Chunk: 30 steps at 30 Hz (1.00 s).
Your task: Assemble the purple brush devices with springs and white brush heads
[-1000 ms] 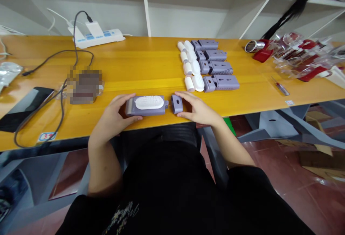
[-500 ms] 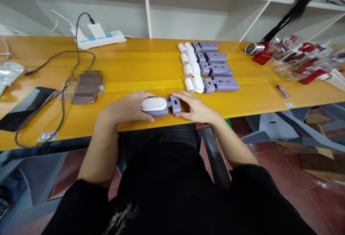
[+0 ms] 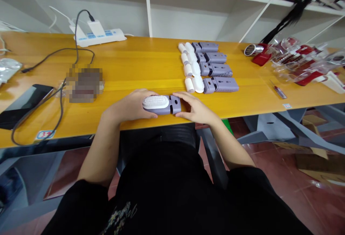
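Two bare hands at mid-span of the yellow surface (image 3: 140,66). Left hand (image 3: 129,106) cupped over one lilac plastic housing (image 3: 159,111), fingers wrapped around its near side, white bristle brush head (image 3: 155,102) seated on top; right hand (image 3: 196,109) with fingers spread and pressed against a lilac end cap (image 3: 175,105), butted to the housing's right end, full seating not determinable. Farther right, four sets laid out in rows, unassembled: white cylinders (image 3: 189,84), white brush heads (image 3: 198,84), lilac housings (image 3: 221,84).
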Each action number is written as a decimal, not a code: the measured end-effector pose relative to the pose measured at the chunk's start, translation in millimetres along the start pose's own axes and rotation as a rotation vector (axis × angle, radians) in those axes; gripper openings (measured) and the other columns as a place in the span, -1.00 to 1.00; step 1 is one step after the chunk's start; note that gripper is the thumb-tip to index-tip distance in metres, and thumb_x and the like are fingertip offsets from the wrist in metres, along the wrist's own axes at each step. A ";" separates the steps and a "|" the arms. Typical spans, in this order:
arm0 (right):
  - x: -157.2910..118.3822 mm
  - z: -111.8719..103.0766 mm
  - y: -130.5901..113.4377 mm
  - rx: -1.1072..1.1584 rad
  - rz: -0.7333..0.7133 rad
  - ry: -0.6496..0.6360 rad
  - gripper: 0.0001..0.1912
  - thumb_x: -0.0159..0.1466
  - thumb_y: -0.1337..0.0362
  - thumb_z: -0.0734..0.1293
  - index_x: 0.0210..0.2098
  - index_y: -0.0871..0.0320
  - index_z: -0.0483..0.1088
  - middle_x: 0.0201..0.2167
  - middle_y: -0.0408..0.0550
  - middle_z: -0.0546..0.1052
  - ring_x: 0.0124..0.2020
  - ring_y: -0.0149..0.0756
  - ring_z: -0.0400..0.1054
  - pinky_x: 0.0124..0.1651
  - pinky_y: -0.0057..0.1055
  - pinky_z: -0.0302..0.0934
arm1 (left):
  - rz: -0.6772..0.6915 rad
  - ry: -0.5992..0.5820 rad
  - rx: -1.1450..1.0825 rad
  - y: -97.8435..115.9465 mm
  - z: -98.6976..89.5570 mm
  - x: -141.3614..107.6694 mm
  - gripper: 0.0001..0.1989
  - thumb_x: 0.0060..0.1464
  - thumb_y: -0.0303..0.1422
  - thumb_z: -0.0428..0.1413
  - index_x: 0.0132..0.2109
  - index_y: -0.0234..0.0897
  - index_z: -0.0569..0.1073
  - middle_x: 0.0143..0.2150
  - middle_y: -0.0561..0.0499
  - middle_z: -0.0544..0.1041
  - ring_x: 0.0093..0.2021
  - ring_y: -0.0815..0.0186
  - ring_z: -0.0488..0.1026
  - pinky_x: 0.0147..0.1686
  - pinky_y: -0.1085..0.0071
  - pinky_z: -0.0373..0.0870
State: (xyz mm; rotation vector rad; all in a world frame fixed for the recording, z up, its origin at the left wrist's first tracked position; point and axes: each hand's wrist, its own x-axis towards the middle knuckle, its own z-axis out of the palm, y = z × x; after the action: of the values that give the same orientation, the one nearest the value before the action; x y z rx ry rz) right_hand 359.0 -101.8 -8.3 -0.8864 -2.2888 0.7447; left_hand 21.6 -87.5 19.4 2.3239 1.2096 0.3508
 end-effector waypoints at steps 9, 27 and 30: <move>-1.6 -1.3 2.6 0.022 -0.058 -0.029 -0.25 0.50 -0.07 0.53 0.60 -0.16 0.37 0.49 0.12 0.48 0.57 0.15 0.34 0.66 0.33 0.19 | -0.042 0.010 0.004 0.7 1.3 -1.5 -0.23 0.07 0.05 0.49 0.37 -0.03 0.59 0.32 -0.12 0.66 0.29 -0.13 0.60 0.36 -0.01 0.49; -2.1 -5.3 -4.6 -0.046 -0.052 -0.060 -0.39 0.54 -0.05 0.49 0.52 -0.18 0.49 0.48 0.12 0.46 0.58 0.13 0.32 0.65 0.29 0.22 | -0.028 0.007 -0.021 3.0 -0.1 -4.2 -0.22 0.07 0.01 0.48 0.41 -0.01 0.59 0.35 -0.09 0.67 0.37 -0.15 0.55 0.43 -0.05 0.44; -1.1 -7.0 -5.3 -0.055 -0.045 -0.065 -0.39 0.52 -0.03 0.50 0.52 -0.18 0.49 0.48 0.11 0.45 0.57 0.15 0.34 0.64 0.30 0.23 | -0.037 0.014 -0.007 5.1 -1.4 -4.6 -0.21 0.06 0.00 0.48 0.41 -0.02 0.59 0.34 -0.10 0.66 0.36 -0.16 0.56 0.42 -0.05 0.44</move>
State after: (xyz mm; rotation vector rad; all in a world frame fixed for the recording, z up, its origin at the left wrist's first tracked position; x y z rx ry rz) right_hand 362.3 -103.9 -0.4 -0.8437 -2.3889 0.7036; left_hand 21.8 -93.3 23.3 2.2934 1.2542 0.3588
